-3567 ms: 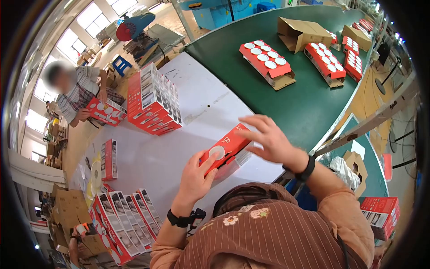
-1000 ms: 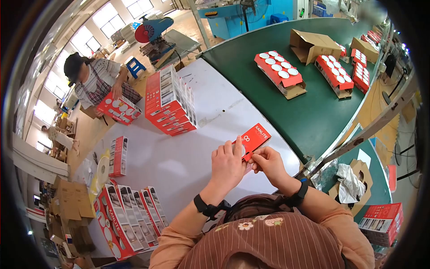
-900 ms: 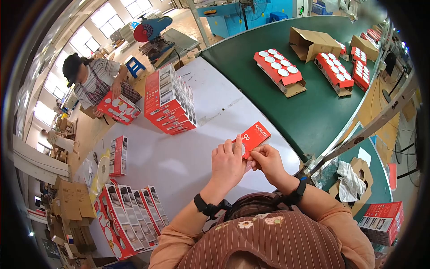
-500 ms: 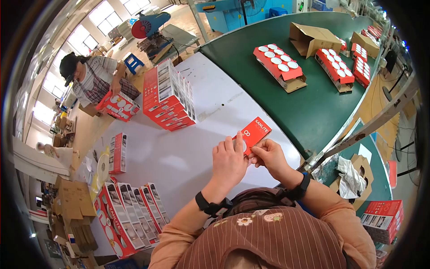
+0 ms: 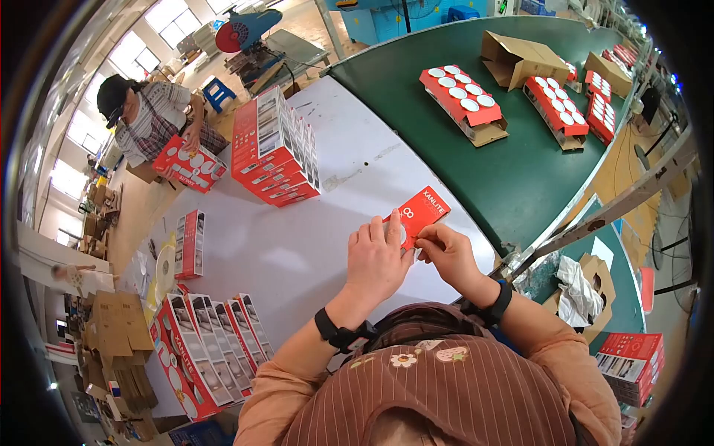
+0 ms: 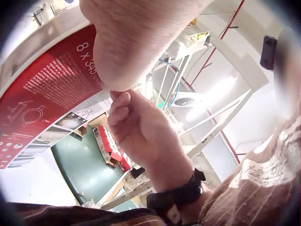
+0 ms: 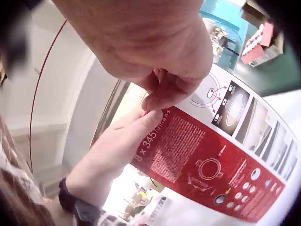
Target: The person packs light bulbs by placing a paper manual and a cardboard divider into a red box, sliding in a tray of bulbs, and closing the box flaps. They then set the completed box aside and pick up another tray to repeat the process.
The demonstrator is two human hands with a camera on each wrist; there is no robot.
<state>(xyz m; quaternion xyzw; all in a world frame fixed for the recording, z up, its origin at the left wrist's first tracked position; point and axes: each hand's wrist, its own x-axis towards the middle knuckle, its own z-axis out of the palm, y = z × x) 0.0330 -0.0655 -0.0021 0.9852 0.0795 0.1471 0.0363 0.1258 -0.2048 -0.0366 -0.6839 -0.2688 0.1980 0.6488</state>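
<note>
A red-and-white cardboard light box [image 5: 425, 210] stands on the white table in front of me, its narrow red side uppermost. My left hand [image 5: 374, 260] holds it from the left, index finger stretched along the top. At the near edge, my right hand [image 5: 451, 256] pinches the box's edge between thumb and bent fingers, close to the left thumb. Printed drawings and lettering cover the large red face of the box [image 7: 188, 150] in the right wrist view. The pinched spot is largely hidden by the fingers.
A stack of matching boxes [image 5: 274, 149] stands at the table's far left, another row [image 5: 212, 346] at near left. A tape roll [image 5: 165, 271] lies by a single box [image 5: 190, 244]. Half-open boxes [image 5: 461, 100] sit on the green conveyor [image 5: 446, 160]. Another person [image 5: 149, 123] handles a box opposite.
From 3.6 seconds ago, my right hand has come down from above the box to pinch its near edge. My left hand has shifted along it. In the last second both hands barely move.
</note>
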